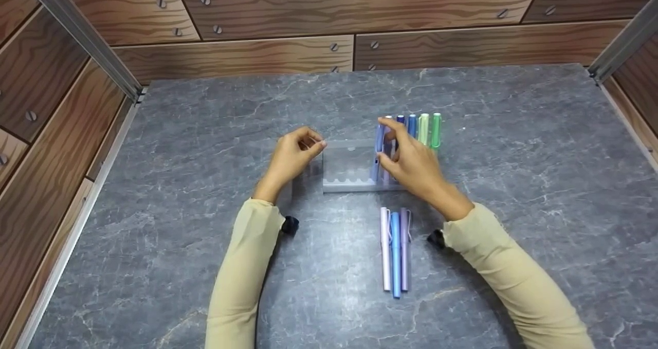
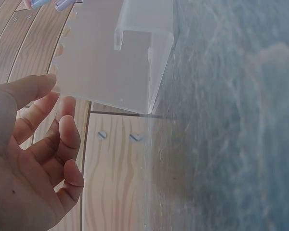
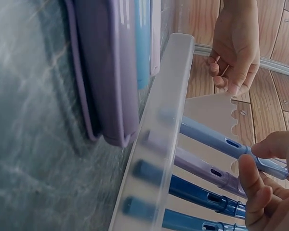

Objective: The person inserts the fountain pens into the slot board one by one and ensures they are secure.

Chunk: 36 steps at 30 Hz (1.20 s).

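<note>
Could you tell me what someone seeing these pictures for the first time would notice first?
Probably the row of coloured pens standing in a clear plastic holder mid-table, with the right hand pinching a periwinkle pen at the row's left end. The left hand touches the holder's left end. Three more pens lie side by side on the grey marble table, nearer the person.

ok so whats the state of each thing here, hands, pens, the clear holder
left hand: touches the clear holder's left end, fingers loosely curled
right hand: pinches a periwinkle pen
periwinkle pen: in the holder, leftmost of those slotted
clear holder: on the table, partly filled, left slots empty
green pens: slotted at the right end
three loose pens: flat on the table, side by side, capped
</note>
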### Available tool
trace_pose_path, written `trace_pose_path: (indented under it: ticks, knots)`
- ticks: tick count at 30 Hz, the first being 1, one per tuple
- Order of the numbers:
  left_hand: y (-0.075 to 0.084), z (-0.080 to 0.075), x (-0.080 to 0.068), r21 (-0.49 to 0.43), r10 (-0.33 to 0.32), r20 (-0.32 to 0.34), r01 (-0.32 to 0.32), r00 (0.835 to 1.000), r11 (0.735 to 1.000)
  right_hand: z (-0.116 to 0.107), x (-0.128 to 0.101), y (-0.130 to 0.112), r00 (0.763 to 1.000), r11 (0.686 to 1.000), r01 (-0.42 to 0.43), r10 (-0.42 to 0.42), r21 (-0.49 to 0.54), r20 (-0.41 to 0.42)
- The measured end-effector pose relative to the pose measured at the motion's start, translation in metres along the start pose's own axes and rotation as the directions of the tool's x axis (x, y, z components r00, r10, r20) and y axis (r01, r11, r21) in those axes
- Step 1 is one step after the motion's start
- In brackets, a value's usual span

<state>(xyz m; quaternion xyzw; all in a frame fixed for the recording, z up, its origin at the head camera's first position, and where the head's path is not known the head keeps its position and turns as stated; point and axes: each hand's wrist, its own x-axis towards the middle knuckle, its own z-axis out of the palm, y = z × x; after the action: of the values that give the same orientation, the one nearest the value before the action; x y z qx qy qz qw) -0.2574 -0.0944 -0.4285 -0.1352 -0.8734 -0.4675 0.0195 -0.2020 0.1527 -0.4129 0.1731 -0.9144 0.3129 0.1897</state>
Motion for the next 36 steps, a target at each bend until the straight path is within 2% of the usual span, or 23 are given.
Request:
trace_pose_path:
  ticks: [7,18,28,36]
  knots:
    - [-0.0006,0.0006,0.0002,0.009,-0.010,-0.001,0.010,1.000,1.000,0.0008,-0.0015,-0.0006,1.000,1.000,0.000,0.000,0.014,0.020]
    - [-0.0014,0.0004,0.0002,0.008,-0.004,0.000,0.004,1.000,1.000,0.0024,-0.0016,0.0015,1.000,1.000,0.001,-0.001,0.025,0.003]
    - [-0.0013,0.0001,0.0005,0.004,-0.013,-0.003,0.013,1.000,1.000,0.0047,0.0025,0.0047,0.999,1.000,0.026,-0.027,-0.017,-0.024]
    - [-0.0015,0.0010,0.0006,-0.015,-0.016,-0.004,0.016,1.000,1.000,0.0027,0.0047,0.0052,1.000,1.000,0.001,-0.001,0.001,-0.011]
